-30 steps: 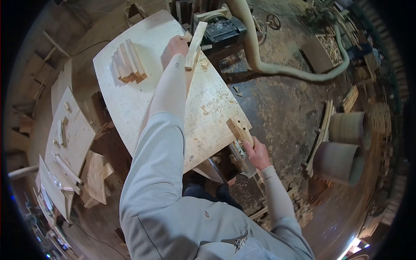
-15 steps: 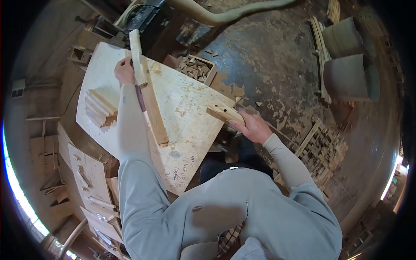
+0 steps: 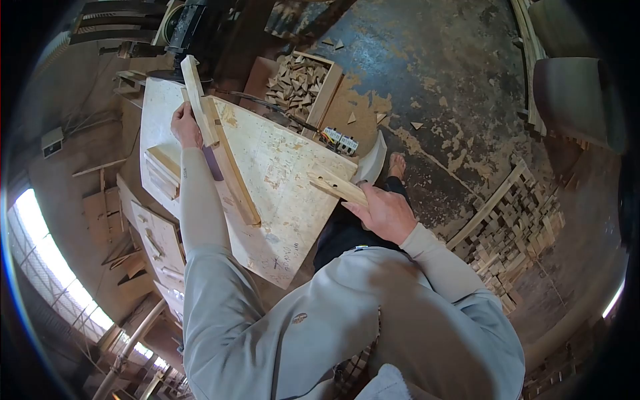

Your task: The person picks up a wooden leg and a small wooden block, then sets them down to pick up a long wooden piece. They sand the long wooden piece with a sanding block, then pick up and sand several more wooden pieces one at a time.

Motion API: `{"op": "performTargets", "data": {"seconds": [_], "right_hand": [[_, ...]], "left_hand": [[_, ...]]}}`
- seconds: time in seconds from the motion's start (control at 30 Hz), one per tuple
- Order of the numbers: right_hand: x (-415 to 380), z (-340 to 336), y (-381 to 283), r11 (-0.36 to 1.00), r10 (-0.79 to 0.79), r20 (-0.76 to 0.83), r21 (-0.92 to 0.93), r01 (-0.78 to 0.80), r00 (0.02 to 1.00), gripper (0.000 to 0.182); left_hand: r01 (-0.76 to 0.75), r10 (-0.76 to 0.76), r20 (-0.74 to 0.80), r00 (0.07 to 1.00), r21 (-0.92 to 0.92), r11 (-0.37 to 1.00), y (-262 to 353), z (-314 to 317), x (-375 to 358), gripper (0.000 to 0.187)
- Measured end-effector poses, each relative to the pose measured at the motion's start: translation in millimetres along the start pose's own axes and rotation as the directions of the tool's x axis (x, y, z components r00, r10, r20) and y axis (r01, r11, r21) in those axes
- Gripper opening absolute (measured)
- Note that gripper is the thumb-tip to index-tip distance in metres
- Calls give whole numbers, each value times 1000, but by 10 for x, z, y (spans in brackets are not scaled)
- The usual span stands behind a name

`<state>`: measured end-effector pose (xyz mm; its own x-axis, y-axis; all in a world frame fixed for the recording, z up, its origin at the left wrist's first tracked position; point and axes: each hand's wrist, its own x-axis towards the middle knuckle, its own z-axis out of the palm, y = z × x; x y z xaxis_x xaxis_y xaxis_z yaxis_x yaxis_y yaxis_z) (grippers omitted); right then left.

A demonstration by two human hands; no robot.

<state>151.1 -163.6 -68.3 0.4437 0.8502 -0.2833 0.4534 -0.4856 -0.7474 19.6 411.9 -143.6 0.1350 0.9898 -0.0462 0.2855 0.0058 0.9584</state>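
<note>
My left hand [image 3: 187, 126] is closed at the left side of a pale wooden strip [image 3: 198, 100], near the top of the board; what its fingertips pinch is hidden. That strip lies against a longer wooden bar [image 3: 233, 170] on the pale work board [image 3: 287, 160]. My right hand [image 3: 389, 213] grips the near end of a wooden piece with dark holes [image 3: 339, 187], over the right edge of the board. Left of my left forearm lie a few stacked wooden pieces [image 3: 163, 172].
A dark machine [image 3: 190, 30] stands beyond the board's top left corner. Past the far edge is a box of small wooden offcuts [image 3: 295, 83]. White electrical parts [image 3: 340, 141] sit near the right corner. More cut blocks [image 3: 510, 233] lie on the floor at right.
The view has shifted, bringing the bare foot and electrical parts into sight. My left hand stays beside the strip, and my right hand still holds the piece with holes.
</note>
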Motion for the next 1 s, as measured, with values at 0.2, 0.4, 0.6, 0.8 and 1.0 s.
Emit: {"op": "performTargets", "data": {"seconds": [0.2, 0.4, 0.6, 0.8, 1.0], "right_hand": [[9, -66, -29, 999, 34, 31, 17, -34, 999, 46], [-8, -86, -37, 1000, 28, 44, 9, -28, 999, 46], [-22, -164, -94, 1000, 21, 47, 9, -21, 999, 47], [12, -139, -163, 1000, 5, 87, 5, -5, 996, 49], [22, -60, -83, 997, -12, 81, -75, 18, 997, 47]], "left_hand": [[47, -46, 16, 999, -46, 998, -58, -7, 32, 24], [60, -60, 13, 998, -67, 996, -113, -84, 111, 23], [115, -126, -28, 992, -246, 962, -62, -28, -42, 39], [83, -95, -14, 995, -358, 930, 16, -337, -585, 48], [221, -169, 143, 975, -609, 762, 330, -803, -1413, 34]]}}
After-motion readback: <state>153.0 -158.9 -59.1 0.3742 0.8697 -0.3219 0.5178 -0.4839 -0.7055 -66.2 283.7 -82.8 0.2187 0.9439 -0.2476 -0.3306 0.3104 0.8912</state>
